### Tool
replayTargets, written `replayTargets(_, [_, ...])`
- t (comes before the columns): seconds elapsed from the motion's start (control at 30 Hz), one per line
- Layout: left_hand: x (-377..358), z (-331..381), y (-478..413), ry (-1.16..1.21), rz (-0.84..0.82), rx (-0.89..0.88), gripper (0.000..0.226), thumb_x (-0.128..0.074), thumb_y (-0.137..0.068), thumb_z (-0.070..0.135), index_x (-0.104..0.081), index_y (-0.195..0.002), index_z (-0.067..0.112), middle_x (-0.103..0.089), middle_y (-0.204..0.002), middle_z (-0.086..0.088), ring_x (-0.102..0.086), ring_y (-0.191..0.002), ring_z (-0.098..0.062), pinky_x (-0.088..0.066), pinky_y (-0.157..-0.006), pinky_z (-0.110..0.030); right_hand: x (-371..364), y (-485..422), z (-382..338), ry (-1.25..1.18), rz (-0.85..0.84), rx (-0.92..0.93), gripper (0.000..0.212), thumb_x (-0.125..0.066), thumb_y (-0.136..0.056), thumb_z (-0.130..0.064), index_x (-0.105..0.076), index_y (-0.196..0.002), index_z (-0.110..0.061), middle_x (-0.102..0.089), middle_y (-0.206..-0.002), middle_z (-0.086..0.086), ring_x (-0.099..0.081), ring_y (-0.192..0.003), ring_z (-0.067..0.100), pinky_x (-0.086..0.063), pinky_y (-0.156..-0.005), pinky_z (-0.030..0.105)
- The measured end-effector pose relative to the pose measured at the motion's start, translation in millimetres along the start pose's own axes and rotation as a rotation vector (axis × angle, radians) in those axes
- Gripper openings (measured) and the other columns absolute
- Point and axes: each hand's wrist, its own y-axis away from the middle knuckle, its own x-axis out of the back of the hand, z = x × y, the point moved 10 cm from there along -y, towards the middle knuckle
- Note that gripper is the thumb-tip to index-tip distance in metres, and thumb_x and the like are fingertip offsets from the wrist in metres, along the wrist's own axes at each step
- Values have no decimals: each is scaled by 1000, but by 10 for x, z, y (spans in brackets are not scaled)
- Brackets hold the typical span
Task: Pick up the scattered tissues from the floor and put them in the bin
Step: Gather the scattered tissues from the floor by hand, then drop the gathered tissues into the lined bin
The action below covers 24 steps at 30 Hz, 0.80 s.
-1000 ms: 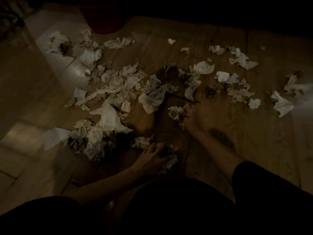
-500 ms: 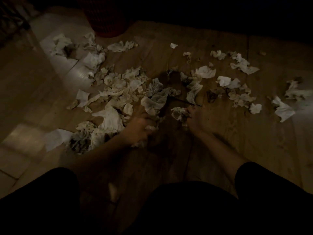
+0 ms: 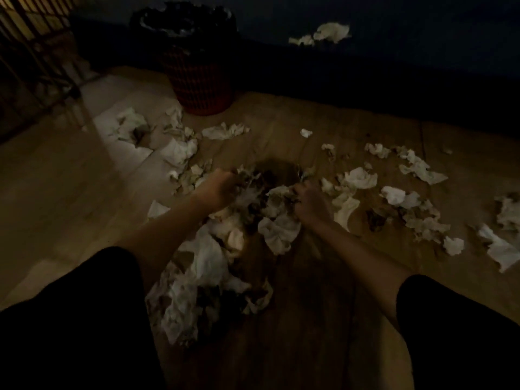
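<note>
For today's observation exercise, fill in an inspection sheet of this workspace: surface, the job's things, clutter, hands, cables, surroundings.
Surface: wooden floor, dimly lit, paler tiles at its left edge.
Job's things: crumpled tissues scattered widely; a denser heap lies between the arms; red woven bin with a dark liner stands upright at the far edge.
Clutter: dark specks among the tissues on the right; two tissues on the dark area beyond the floor.
Hands: left hand and right hand both closed on bunched tissues.
Cables: nothing seen.
Surroundings: railing at far left; background too dark to tell.
</note>
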Motion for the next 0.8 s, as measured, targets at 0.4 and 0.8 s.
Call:
replayTargets(0.4, [2498, -826, -475, -138, 163, -23, 30, -66, -77, 10, -67, -108, 11, -62, -108, -19, -60, -99, -35, -47, -84, -37, 1185, -1581, -2089, 11, -57, 90, 19, -54, -85, -10, -58, -104, -7, -53, -110, 19, -50, -104, 33, -41, -85, 35])
replayTargets(0.8, [2944, -1853, -1768, -170, 217, 168, 25, -65, -77, 8, -71, -101, 12, -69, -108, -13, -61, -102, -31, -49, -80, -33, 710, -3294, -2270, -57, -121, 121, 10, -51, -87, -6, -57, -94, -3, -46, -103, 16, -52, -91, 32, -42, -74, 35])
